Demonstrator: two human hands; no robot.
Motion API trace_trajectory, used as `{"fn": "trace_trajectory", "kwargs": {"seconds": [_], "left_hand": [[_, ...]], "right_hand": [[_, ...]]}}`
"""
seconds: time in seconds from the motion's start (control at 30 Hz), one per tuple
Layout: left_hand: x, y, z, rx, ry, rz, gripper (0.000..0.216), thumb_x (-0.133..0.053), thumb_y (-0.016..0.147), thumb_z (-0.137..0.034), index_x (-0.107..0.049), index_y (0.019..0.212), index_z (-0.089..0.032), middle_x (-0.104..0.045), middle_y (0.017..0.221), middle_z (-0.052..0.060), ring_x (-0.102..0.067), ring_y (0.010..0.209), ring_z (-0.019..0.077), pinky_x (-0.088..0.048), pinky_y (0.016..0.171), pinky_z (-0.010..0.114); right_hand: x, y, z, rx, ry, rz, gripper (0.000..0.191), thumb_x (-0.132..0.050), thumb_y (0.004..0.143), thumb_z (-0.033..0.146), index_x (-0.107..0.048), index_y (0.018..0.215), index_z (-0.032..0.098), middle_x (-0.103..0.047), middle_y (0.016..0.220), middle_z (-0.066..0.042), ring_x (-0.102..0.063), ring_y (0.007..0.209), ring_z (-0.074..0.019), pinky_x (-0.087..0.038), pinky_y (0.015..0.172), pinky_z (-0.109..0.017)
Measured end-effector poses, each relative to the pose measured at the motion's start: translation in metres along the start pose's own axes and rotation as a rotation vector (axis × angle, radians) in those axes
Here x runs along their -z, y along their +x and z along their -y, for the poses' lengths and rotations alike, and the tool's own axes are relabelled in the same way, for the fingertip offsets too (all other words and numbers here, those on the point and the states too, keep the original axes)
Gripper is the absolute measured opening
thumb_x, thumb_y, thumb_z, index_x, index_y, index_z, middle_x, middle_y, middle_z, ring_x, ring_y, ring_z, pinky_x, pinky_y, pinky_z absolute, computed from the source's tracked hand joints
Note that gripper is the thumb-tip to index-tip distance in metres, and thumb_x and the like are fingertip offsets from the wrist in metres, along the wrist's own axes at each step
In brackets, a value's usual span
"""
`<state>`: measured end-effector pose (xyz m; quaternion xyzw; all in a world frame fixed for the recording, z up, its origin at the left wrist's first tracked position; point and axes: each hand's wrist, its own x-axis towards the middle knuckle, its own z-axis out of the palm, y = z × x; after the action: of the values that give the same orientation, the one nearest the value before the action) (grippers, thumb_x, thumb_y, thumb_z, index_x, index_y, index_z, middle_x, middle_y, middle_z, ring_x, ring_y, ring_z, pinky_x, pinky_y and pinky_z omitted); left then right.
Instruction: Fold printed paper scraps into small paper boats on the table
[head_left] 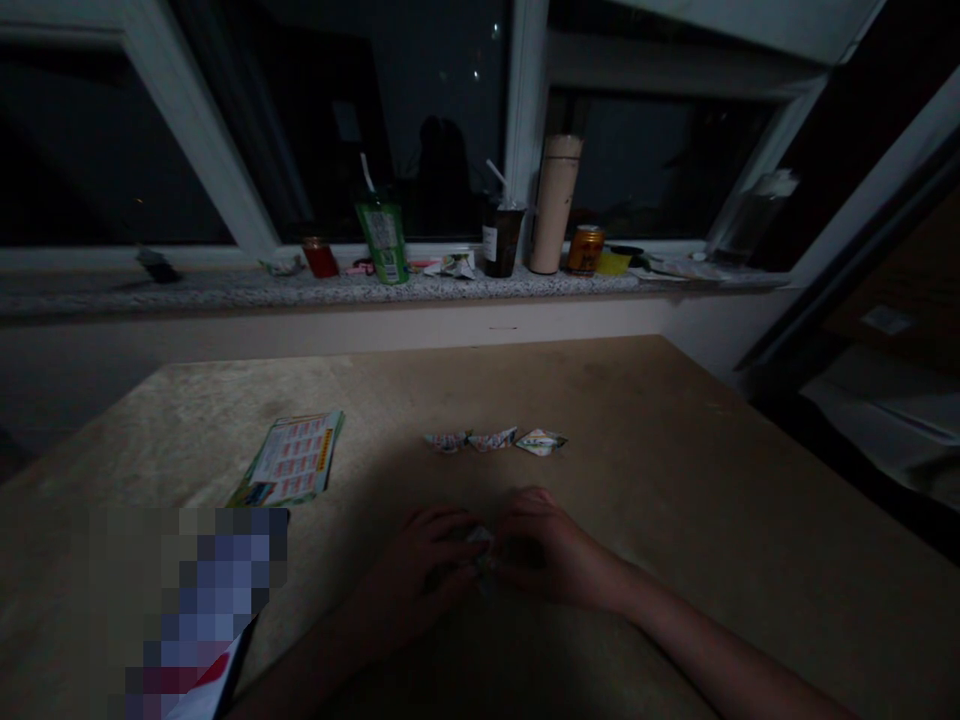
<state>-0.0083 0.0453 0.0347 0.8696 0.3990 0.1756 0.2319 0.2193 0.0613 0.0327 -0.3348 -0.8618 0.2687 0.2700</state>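
Observation:
Both hands meet low in the middle of the head view, over the table. My left hand (427, 560) has its fingers closed on the left side of a small piece of folded paper (480, 540). From the other side, my right hand (551, 555) pinches the same paper. Most of the paper is hidden by the fingers, and the light is dim. Beyond the hands, several small folded paper pieces lie in a row: a left one (446, 441), a middle one (492, 439) and a diamond-shaped right one (541, 442).
A stack of printed sheets (296, 455) lies on the table (637, 400) at left, with a partly blurred phone-like object (225, 590) nearer. Along the windowsill (450, 290) stand a green cup (385, 240), a dark cup (501, 240), a tall flask (555, 205) and a can (585, 250).

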Motion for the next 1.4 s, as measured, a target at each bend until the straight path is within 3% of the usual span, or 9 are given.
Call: {"fn": "trace_trajectory", "kwargs": {"seconds": [0.2,0.4,0.6,0.7,0.8,1.03,1.23,1.4], "left_hand": [[-0.006,0.005,0.003,0.077,0.007,-0.024,0.025,-0.063,0.084,-0.03,-0.068,0.109,-0.034,-0.062,0.12,-0.001,-0.051,0.113,0.025,-0.034,0.098,0.04],[-0.01,0.005,0.005,0.163,0.057,-0.07,0.054,-0.07,0.076,-0.036,-0.057,0.127,-0.027,-0.048,0.136,0.008,-0.039,0.123,0.0342,-0.025,0.103,0.05],[-0.005,0.006,0.0,0.154,-0.077,-0.048,0.052,-0.071,0.075,-0.032,-0.056,0.126,-0.032,-0.05,0.135,0.003,-0.038,0.124,0.0323,-0.02,0.105,0.049],[-0.003,0.005,-0.003,0.188,-0.187,-0.044,0.046,-0.071,0.075,-0.031,-0.059,0.119,-0.027,-0.058,0.124,0.004,-0.047,0.116,0.0299,-0.03,0.101,0.044],[-0.005,0.002,-0.004,0.233,-0.269,-0.031,0.043,-0.07,0.077,-0.032,-0.058,0.118,-0.024,-0.063,0.114,0.005,-0.055,0.105,0.0273,-0.042,0.091,0.038],[-0.008,0.0,0.0,0.267,-0.494,-0.01,0.036,-0.064,0.08,-0.027,-0.056,0.114,-0.022,-0.066,0.104,0.003,-0.063,0.093,0.0226,-0.049,0.083,0.032],[-0.009,0.001,0.003,0.276,-0.56,-0.002,0.039,-0.066,0.078,-0.03,-0.054,0.115,-0.02,-0.066,0.104,0.004,-0.062,0.096,0.0238,-0.05,0.083,0.032],[-0.009,0.0,0.002,0.27,-0.514,0.019,0.044,-0.063,0.081,-0.031,-0.05,0.122,-0.02,-0.064,0.109,0.005,-0.061,0.096,0.0232,-0.048,0.083,0.031]], "right_hand": [[-0.012,0.002,-0.005,-0.112,-0.036,-0.049,0.036,-0.085,0.06,0.036,-0.059,0.078,0.019,-0.057,0.085,-0.001,-0.053,0.088,-0.0204,-0.036,0.08,-0.032],[-0.02,0.002,-0.006,-0.171,-0.042,-0.064,0.048,-0.085,0.057,0.037,-0.059,0.094,0.02,-0.057,0.096,-0.003,-0.05,0.093,-0.0231,-0.035,0.081,-0.034],[-0.021,0.001,-0.006,-0.212,-0.025,-0.072,0.061,-0.086,0.054,0.037,-0.058,0.106,0.021,-0.055,0.102,-0.005,-0.049,0.096,-0.0246,-0.036,0.082,-0.035],[-0.02,0.002,-0.007,-0.233,-0.049,-0.063,0.057,-0.087,0.052,0.038,-0.06,0.098,0.019,-0.056,0.099,-0.005,-0.049,0.093,-0.0242,-0.036,0.08,-0.034],[-0.02,0.002,-0.006,-0.18,-0.064,-0.032,0.042,-0.084,0.058,0.04,-0.064,0.089,0.02,-0.057,0.092,-0.003,-0.049,0.092,-0.0231,-0.034,0.082,-0.035],[-0.019,0.002,-0.001,-0.13,0.015,0.032,0.019,-0.077,0.071,0.032,-0.062,0.069,0.019,-0.057,0.065,0.004,-0.053,0.08,-0.0179,-0.03,0.085,-0.035],[-0.023,0.002,-0.004,-0.149,0.068,0.056,0.026,-0.083,0.06,0.034,-0.063,0.063,0.018,-0.056,0.062,0.005,-0.053,0.086,-0.0195,-0.028,0.087,-0.034],[-0.031,0.001,-0.006,-0.144,0.13,0.026,0.033,-0.072,0.075,0.042,-0.06,0.058,0.016,-0.053,0.057,0.005,-0.054,0.072,-0.0141,-0.028,0.089,-0.033]]}}
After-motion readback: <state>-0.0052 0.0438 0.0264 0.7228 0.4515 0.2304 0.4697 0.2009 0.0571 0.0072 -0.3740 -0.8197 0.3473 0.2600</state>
